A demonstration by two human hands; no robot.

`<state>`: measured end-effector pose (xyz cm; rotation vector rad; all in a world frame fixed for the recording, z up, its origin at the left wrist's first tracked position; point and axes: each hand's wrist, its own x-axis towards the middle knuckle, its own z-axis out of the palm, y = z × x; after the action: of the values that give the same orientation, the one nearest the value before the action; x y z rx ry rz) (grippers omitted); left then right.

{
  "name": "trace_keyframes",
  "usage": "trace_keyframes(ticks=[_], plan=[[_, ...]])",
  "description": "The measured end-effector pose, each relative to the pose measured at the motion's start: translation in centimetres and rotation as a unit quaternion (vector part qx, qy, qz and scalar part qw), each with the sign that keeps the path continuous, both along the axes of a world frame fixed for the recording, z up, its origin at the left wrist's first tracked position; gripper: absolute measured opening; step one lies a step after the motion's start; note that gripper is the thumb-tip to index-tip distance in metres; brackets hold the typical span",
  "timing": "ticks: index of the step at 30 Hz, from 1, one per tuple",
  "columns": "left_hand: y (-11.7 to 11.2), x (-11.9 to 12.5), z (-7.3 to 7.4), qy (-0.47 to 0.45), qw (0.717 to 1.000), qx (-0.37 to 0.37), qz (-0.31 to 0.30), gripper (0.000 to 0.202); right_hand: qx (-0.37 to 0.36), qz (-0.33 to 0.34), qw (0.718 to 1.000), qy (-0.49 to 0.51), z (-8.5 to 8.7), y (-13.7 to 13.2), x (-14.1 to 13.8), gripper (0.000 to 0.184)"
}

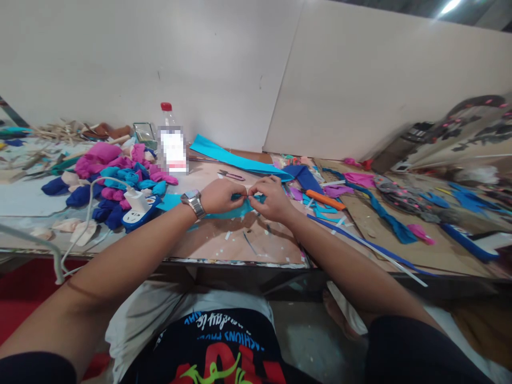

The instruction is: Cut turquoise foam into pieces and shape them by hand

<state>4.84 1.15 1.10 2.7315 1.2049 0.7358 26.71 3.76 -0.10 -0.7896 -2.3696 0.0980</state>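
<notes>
Over the table's front part, my left hand (pixel 224 196), with a watch on its wrist, and my right hand (pixel 272 198) meet fingertip to fingertip. Both are closed in a pinch on a light blue fabric strip (pixel 236 213), which trails leftward beneath my left hand. The exact spot between my fingertips is too small to make out. Just beyond my hands lies a pair of thread snips (pixel 232 176). Behind them, another long light blue fabric strip (pixel 228 154) stretches from upper left toward my right hand.
On the left are a pile of pink, blue and cream fabric pieces (pixel 102 154), a power strip (pixel 140 214) with a white cable, and a red-capped bottle (pixel 167 120). An orange cutter (pixel 325 200), fabric scraps and a dark bottle (pixel 408 144) lie right. A pale wall panel (pixel 224 64) stands behind.
</notes>
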Motion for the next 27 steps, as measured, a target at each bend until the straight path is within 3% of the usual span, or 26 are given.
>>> trace_keyframes(ticks=[11,22,27], plan=[[0.27,0.08,-0.50,0.022,0.998,0.063,0.003,0.023,-0.015,-0.001,1.000,0.008,-0.11,-0.12,-0.06,0.008],[0.05,0.22,-0.32,-0.005,0.999,0.036,0.013,0.024,-0.025,-0.013,0.999,0.034,-0.57,0.23,-0.03,0.009],[-0.04,-0.06,0.06,-0.025,0.999,0.012,-0.024,0.029,-0.008,-0.003,0.999,0.035,-0.16,0.10,0.12,0.009]])
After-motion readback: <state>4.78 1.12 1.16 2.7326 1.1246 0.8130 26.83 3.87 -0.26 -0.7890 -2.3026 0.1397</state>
